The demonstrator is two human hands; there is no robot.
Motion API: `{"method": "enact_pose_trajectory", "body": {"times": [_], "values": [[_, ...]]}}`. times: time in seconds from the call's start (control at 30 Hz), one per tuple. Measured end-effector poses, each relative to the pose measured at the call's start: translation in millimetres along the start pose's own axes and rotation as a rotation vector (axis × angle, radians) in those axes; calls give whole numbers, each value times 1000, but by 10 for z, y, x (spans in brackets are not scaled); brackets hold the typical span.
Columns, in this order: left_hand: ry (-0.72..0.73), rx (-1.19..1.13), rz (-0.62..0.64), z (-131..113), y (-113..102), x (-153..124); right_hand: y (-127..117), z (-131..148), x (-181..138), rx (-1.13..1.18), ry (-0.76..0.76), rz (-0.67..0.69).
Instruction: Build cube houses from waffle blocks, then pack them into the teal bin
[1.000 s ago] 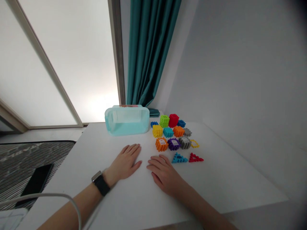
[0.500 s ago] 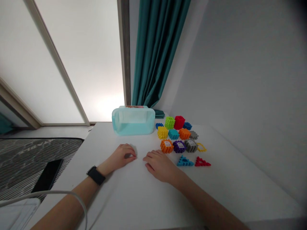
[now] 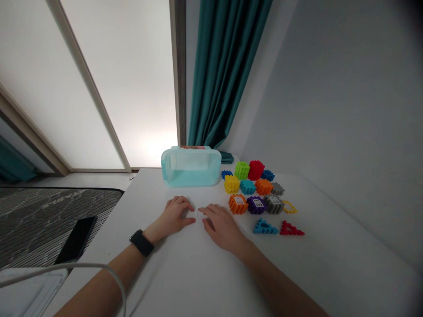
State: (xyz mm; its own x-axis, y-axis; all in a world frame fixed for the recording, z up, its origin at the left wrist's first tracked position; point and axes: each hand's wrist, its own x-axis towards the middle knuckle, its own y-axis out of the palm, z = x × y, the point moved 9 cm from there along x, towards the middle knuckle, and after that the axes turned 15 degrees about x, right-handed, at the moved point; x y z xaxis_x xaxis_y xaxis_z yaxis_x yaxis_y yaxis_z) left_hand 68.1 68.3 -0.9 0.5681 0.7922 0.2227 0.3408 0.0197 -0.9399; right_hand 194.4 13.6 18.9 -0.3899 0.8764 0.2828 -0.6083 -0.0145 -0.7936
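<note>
My left hand [image 3: 174,216], with a dark watch at its wrist, rests on the white table [image 3: 185,273]. Its thumb and forefinger curve around a small whitish piece [image 3: 193,215] with faint lines; it is pale against the table and its kind is hard to make out. Just to the right, my right hand [image 3: 220,226] lies palm down, thumb and fingers apart, fingertips close to the piece's right edge. Nearest to that hand stand an orange ridged block [image 3: 238,204] and a purple block [image 3: 256,204], each with a white label on top.
Behind my hands a pale turquoise plastic box [image 3: 191,179] lies with its opening toward me. More blocks, such as a red one [image 3: 256,170], stand at right, with a blue triangle [image 3: 265,226] and a red triangle [image 3: 291,228] before them. A cable [image 3: 109,268] arcs at lower left.
The view has shifted slightly left. My left thumb and forefinger have parted around the whitish piece, which now shows. My right hand's fingertips have come closer to it and its thumb has spread.
</note>
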Motion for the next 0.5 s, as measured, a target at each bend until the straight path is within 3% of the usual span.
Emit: {"method": "enact_pose_trajectory", "body": {"times": [0.13, 0.23, 0.37, 0.5], "values": [[19, -105, -7, -72, -32, -6, -35, -80, -8, 155, 17, -86], [33, -306, -3, -137, -26, -5, -33, -167, -8, 316, 62, -141], [-65, -608, -62, -126, -90, -2, -70, -218, -7, 562, 132, -212], [-131, -744, -139, -137, -218, -29, -176, -111, -4, 676, 103, -259]]}}
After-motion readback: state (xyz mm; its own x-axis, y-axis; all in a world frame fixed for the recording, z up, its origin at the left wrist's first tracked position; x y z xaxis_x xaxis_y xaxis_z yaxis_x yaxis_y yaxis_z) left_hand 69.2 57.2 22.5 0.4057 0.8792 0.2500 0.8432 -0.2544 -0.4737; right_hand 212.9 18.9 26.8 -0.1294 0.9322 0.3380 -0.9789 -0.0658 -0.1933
